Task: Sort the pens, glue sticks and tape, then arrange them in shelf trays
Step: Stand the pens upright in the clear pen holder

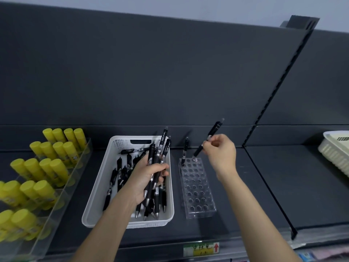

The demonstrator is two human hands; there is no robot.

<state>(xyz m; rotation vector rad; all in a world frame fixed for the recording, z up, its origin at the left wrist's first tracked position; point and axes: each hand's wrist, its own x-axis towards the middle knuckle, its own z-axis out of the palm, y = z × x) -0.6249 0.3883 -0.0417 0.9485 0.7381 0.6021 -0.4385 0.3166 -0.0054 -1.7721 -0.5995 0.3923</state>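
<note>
while pens (162, 143) are gripped in the left hand (145, 176) over the basket (98, 179), one pen (213, 131) is pinched by the right hand (221, 154) above the holder (196, 192).

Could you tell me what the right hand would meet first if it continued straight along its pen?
Probably the clear acrylic holder with round holes, back row; the black pen in the right hand points at it.

Glue sticks (47, 167) left; basket (98, 195) middle; pen holder (198, 188) right.
</note>
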